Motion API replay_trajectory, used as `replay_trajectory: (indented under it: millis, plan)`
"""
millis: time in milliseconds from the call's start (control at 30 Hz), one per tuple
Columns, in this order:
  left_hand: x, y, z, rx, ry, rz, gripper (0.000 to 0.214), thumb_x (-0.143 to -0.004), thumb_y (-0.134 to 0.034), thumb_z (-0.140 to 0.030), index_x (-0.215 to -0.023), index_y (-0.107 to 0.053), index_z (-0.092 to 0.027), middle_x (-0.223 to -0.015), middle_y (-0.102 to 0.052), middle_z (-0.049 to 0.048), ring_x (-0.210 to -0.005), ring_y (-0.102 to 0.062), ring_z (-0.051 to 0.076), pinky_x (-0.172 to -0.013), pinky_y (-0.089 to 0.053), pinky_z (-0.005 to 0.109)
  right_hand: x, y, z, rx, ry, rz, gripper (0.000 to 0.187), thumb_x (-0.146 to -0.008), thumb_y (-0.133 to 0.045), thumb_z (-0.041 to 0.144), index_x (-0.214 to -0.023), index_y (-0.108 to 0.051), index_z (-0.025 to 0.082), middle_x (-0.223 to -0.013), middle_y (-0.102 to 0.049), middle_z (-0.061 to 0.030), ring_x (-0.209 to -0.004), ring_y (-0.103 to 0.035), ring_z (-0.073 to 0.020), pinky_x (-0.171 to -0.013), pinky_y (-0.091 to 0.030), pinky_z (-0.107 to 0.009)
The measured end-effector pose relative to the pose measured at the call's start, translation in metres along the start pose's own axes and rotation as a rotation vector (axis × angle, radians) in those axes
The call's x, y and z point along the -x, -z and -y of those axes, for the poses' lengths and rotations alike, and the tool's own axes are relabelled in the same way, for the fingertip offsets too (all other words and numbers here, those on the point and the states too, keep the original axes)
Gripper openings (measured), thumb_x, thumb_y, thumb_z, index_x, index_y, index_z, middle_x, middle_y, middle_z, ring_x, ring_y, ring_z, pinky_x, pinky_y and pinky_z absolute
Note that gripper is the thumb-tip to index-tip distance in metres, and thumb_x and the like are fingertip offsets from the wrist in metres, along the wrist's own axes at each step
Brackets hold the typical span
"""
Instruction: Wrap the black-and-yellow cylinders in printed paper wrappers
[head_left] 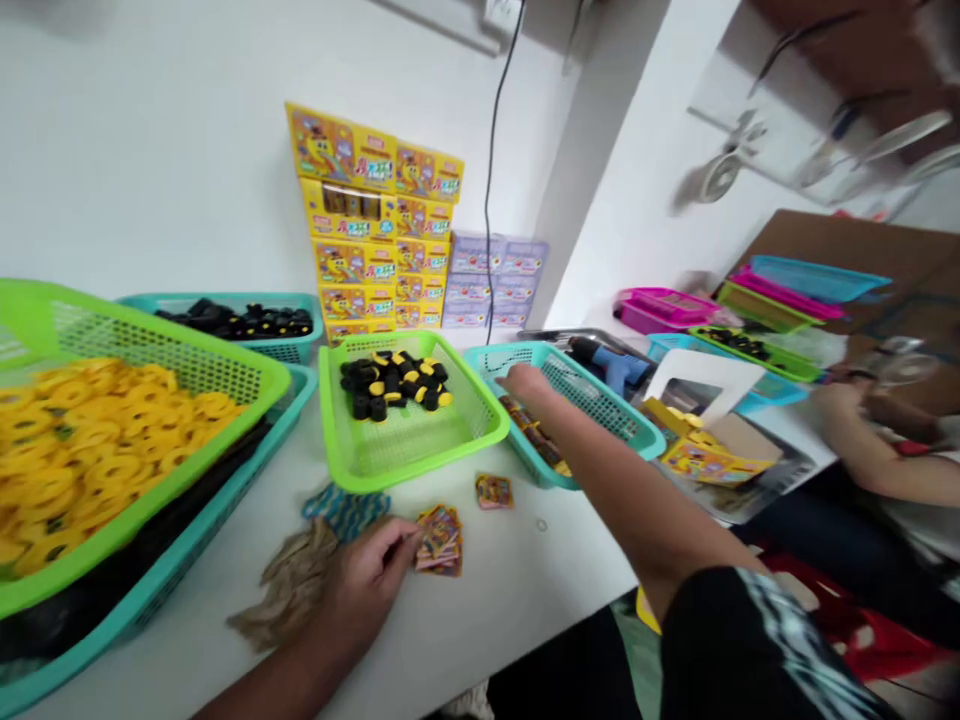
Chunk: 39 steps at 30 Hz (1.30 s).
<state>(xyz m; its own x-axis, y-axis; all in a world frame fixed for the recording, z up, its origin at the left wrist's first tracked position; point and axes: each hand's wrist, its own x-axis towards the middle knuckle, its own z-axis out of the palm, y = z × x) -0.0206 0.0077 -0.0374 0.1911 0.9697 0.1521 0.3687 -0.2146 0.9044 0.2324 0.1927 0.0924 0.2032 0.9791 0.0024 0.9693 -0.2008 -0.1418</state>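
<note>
From where I'm steering, the left hand [367, 585] rests on the counter [517, 600], its fingers [405, 540] curled against the edge of a small fanned stack of printed packets [439, 540]. I cannot tell whether that grip is clamped on the stack or only touching it. The stack lies flat, its long axis slanting from upper left to lower right, and a loose packet [494, 491] lies flat just beyond it. The right hand [525, 382] reaches forward over a teal basket [607, 395] of brown-and-orange sticks [534, 432]; whether its grip is apart or closed I cannot tell. Beside it sits a lime-green basket [420, 468] of black-and-yellow pieces [394, 380], while a co-worker's arm [870, 440] shows at far right.
</note>
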Motion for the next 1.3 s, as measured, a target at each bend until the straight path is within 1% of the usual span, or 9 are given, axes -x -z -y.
replay_trajectory:
  millis: [133,233,300,400,533,800,967,1100,1300]
  plan:
    - [0.0,0.01,-0.012,-0.173,-0.074,-0.071,0.031,-0.09,-0.046,-0.038,-0.069,-0.059,-0.02,-0.064,-0.06,0.0,-0.063,-0.055,0.015,-0.062,-0.041,0.025,0.043,0.01,0.001,-0.134,0.152,-0.196,0.033,-0.097,-0.046,0.037,-0.109,-0.067,0.015,-0.106,-0.071,-0.011,-0.095,-0.065,-0.0214,-0.08,-0.045,-0.03]
    - [-0.001,0.029,-0.029,-0.402,-0.079,-0.043,0.03,-0.091,-0.048,-0.039,-0.07,-0.058,-0.02,-0.066,-0.061,0.0008,-0.063,-0.056,0.016,-0.06,-0.04,0.025,0.112,-0.008,-0.003,-0.488,0.459,-0.474,0.023,-0.09,-0.056,0.036,-0.086,-0.068,0.018,-0.082,-0.069,-0.0048,-0.076,-0.063,-0.018,-0.072,-0.046,-0.028]
    - [-0.001,0.043,-0.035,-0.638,-0.004,-0.013,0.023,-0.088,-0.053,-0.041,-0.082,-0.062,-0.021,-0.076,-0.067,0.0037,-0.068,-0.06,0.019,-0.062,-0.04,0.027,0.157,-0.034,-0.008,-0.612,0.589,-0.4,0.022,-0.089,-0.058,0.036,-0.077,-0.066,0.02,-0.071,-0.064,-0.0022,-0.065,-0.059,-0.0157,-0.063,-0.045,-0.027]
    - [0.0,0.06,-0.028,-0.934,0.104,0.107,0.023,-0.085,-0.056,-0.034,-0.1,-0.065,-0.02,-0.09,-0.07,0.0096,-0.08,-0.065,0.026,-0.066,-0.042,0.031,0.195,-0.08,-0.011,-0.753,0.476,-0.212,0.021,-0.086,-0.061,0.037,-0.073,-0.065,0.021,-0.068,-0.062,-0.0014,-0.062,-0.058,-0.0157,-0.059,-0.043,-0.026]
    - [0.002,0.068,-0.015,-1.062,0.069,0.287,0.033,-0.079,-0.057,-0.024,-0.111,-0.066,-0.017,-0.094,-0.07,0.0128,-0.087,-0.066,0.03,-0.071,-0.045,0.033,0.196,-0.116,-0.001,-0.8,0.221,-0.043,0.023,-0.08,-0.065,0.04,-0.07,-0.065,0.02,-0.067,-0.063,-0.0015,-0.063,-0.058,-0.0171,-0.06,-0.043,-0.027]
    - [0.001,0.022,-0.037,-0.796,-0.154,0.123,0.024,-0.091,-0.05,-0.033,-0.096,-0.07,-0.02,-0.09,-0.07,0.0078,-0.082,-0.063,0.022,-0.071,-0.042,0.03,0.179,-0.098,0.028,-0.461,0.123,0.087,0.029,-0.069,-0.078,0.042,-0.082,-0.066,0.019,-0.074,-0.066,-0.0035,-0.066,-0.056,-0.0168,-0.057,-0.032,-0.025]
    - [-0.005,0.003,-0.027,-0.586,-0.098,0.131,0.022,-0.083,-0.064,-0.034,-0.098,-0.07,-0.019,-0.076,-0.067,0.0022,-0.067,-0.058,0.017,-0.061,-0.037,0.026,0.176,-0.102,0.024,-0.517,0.094,0.055,0.027,-0.065,-0.08,0.034,-0.082,-0.065,0.019,-0.074,-0.066,-0.0021,-0.067,-0.057,-0.0155,-0.058,-0.034,-0.024]
    - [-0.002,0.006,-0.019,-0.566,-0.089,0.099,0.028,-0.083,-0.064,-0.035,-0.104,-0.07,-0.018,-0.071,-0.064,0.0013,-0.062,-0.055,0.016,-0.059,-0.035,0.026,0.177,-0.115,0.018,-0.678,0.066,-0.053,0.016,-0.068,-0.075,0.026,-0.065,-0.06,0.019,-0.063,-0.062,0.0008,-0.06,-0.054,-0.0145,-0.056,-0.035,-0.024]
    - [0.0,0.007,-0.017,-0.53,-0.148,0.057,0.024,-0.085,-0.062,-0.032,-0.101,-0.071,-0.016,-0.082,-0.068,0.0053,-0.07,-0.059,0.018,-0.063,-0.04,0.027,0.18,-0.129,0.008,-0.804,0.086,-0.1,0.02,-0.083,-0.057,0.033,-0.069,-0.064,0.02,-0.049,-0.055,0.0034,-0.049,-0.052,-0.0147,-0.054,-0.039,-0.025]
